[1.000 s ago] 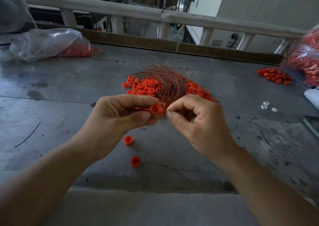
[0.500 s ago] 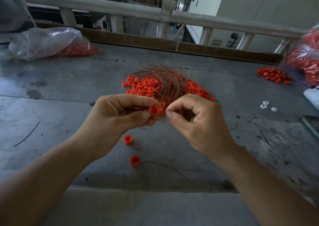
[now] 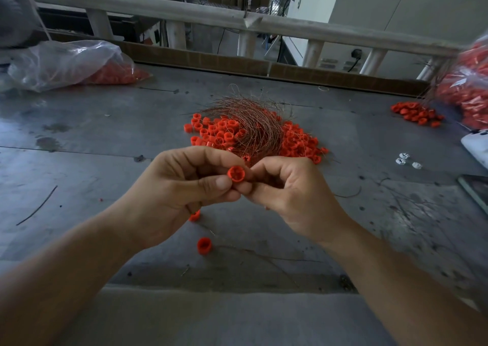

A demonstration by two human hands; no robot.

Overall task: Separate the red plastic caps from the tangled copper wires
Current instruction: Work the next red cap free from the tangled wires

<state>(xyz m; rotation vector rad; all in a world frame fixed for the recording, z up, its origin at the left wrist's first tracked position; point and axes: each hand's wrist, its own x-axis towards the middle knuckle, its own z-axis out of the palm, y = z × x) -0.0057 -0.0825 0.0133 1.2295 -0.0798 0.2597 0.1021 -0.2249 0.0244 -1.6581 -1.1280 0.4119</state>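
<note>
Red cap (image 3: 235, 174) is pinched between thumb and forefinger of left hand (image 3: 179, 187), open end turned toward the camera. Right hand (image 3: 290, 195) is curled, with thumb and forefinger tips closed on the cap's right side; whether a wire is caught in that pinch too cannot be told. Both hands are held above the table (image 3: 105, 134), fingertips touching.

Two loose caps are seen on the table below the hands: one (image 3: 195, 215) partly hidden by the left hand, another (image 3: 204, 245) nearer the table edge.

Just behind the hands, the tangled copper wires (image 3: 253, 123) are heaped on a pile of red caps (image 3: 216, 131), which is spread out on both sides of the tangle.

Further out: a small heap of caps (image 3: 417, 112) at far right beside a bag of caps (image 3: 470, 89), a clear plastic bag (image 3: 66, 63) holding caps at far left, and a stray wire (image 3: 37, 208) near the left edge. A railing (image 3: 184, 12) runs behind the table.
</note>
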